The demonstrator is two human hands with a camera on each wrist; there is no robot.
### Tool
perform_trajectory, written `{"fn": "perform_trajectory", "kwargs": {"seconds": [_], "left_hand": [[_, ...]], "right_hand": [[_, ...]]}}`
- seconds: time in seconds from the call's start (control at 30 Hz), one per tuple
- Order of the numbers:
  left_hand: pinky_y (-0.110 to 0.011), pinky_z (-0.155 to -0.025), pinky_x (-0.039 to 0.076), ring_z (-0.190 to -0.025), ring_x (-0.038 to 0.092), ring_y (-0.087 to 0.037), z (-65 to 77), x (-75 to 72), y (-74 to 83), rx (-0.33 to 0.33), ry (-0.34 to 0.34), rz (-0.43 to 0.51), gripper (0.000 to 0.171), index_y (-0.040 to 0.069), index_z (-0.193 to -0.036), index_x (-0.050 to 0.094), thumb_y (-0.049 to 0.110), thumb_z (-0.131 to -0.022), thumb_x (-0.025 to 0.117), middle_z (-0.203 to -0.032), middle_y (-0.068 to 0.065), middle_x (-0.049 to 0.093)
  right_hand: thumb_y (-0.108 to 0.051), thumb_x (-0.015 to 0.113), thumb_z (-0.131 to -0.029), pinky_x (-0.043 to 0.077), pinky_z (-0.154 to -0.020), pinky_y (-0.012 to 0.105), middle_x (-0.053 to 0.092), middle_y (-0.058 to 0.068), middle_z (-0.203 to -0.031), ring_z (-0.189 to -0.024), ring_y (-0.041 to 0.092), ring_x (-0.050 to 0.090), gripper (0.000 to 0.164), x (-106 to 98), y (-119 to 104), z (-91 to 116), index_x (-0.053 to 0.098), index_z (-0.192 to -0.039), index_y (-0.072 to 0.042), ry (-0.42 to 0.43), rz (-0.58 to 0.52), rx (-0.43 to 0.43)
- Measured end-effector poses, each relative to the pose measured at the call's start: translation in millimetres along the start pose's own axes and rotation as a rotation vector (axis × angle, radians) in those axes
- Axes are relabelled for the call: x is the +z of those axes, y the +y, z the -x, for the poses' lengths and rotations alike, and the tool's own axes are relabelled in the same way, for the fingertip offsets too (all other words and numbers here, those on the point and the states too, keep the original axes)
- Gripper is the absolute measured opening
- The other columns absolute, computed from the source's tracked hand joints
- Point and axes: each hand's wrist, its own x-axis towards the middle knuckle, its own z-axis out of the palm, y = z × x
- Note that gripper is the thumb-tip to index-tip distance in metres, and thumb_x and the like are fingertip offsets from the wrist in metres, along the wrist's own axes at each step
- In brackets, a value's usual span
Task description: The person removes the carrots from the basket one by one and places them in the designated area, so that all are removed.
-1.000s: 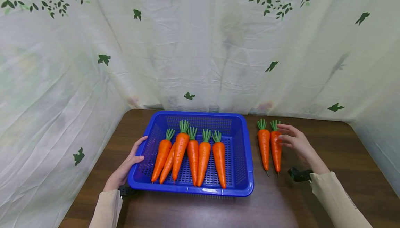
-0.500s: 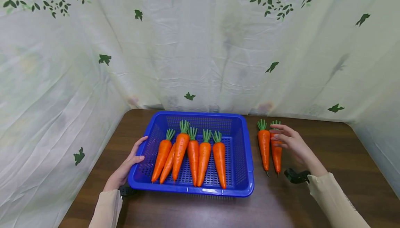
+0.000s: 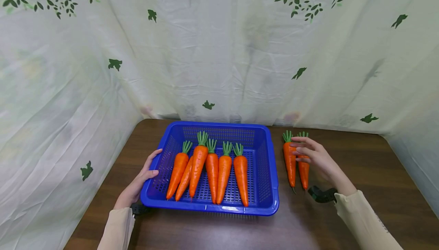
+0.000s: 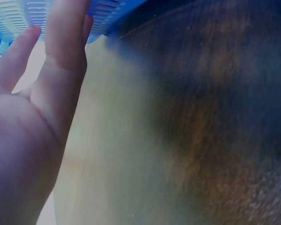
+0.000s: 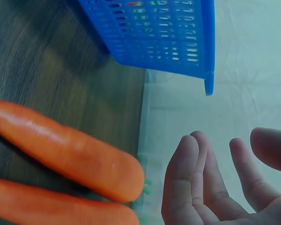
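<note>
A blue plastic basket point(image 3: 209, 209) sits on the table with several orange carrots point(image 3: 241, 177) with green tops inside. At its left rim, my left hand point(image 3: 133, 189) holds the basket, thumb and a fingertip over the edge; the left wrist view shows fingers point(image 4: 65, 51) against the slotted wall. My right hand point(image 3: 317, 158) hovers over two carrots right of the basket, its fingers parted and holding nothing. The left carrot point(image 3: 290, 166) of this pair is mostly visible; the right carrot point(image 3: 303, 173) is partly covered by the hand. Both lie apart from the fingers point(image 5: 180, 164) in the right wrist view.
The dark wooden table point(image 3: 192, 231) extends in front of the basket and to the right. A pale curtain point(image 3: 219, 52) with leaf prints hangs behind and along the sides of the table. Black wrist cameras point(image 3: 322, 194) sit at the cuffs.
My right hand has moved left, from beside the right carrot to over it and toward the left one. My left hand and the basket have stayed in place.
</note>
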Motion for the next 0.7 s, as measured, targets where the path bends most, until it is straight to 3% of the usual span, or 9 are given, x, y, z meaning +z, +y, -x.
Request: {"fn": "perform_trajectory", "kwargs": {"seconds": [0.17, 0.27, 0.53, 0.7], "left_hand": [[-0.048, -0.087, 0.046, -0.12, 0.032, -0.04, 0.2, 0.4, -0.1, -0.001, 0.001, 0.004, 0.059, 0.039, -0.149, 0.014, 0.024, -0.096, 0.037, -0.147, -0.021, 0.003], [-0.049, -0.087, 0.046, -0.12, 0.031, -0.04, 0.3, 0.4, 0.0, -0.002, 0.003, 0.001, 0.06, 0.038, -0.149, 0.014, 0.024, -0.096, 0.038, -0.148, -0.021, 0.002], [-0.052, -0.088, 0.045, -0.123, 0.027, -0.046, 0.4, 0.6, 0.3, -0.003, 0.011, -0.005, 0.06, 0.038, -0.149, 0.014, 0.024, -0.095, 0.038, -0.149, -0.021, 0.001], [-0.054, -0.089, 0.044, -0.125, 0.02, -0.05, 0.6, 1.5, 0.0, -0.009, 0.017, -0.014, 0.061, 0.038, -0.149, 0.013, 0.025, -0.095, 0.037, -0.149, -0.02, -0.001]], "right_hand": [[-0.013, 0.047, -0.1, 0.05, -0.084, 0.037, 0.057, 0.01, -0.122, -0.102, 0.021, 0.061, 0.03, 4, -1, -1, 0.052, -0.129, -0.013, -0.006, -0.012, -0.016], [-0.013, 0.047, -0.1, 0.051, -0.085, 0.038, 0.059, 0.003, -0.118, -0.102, 0.022, 0.06, 0.029, 6, -2, -2, 0.052, -0.129, -0.013, -0.014, -0.009, -0.022], [-0.016, 0.047, -0.101, 0.051, -0.085, 0.039, 0.057, 0.006, -0.12, -0.104, 0.029, 0.057, 0.044, 10, -8, -3, 0.039, -0.138, 0.004, -0.044, -0.014, -0.003], [-0.017, 0.047, -0.101, 0.051, -0.083, 0.037, 0.056, 0.011, -0.122, -0.104, 0.029, 0.058, 0.049, 12, -13, -2, 0.034, -0.139, 0.009, -0.061, -0.015, -0.001]]}}
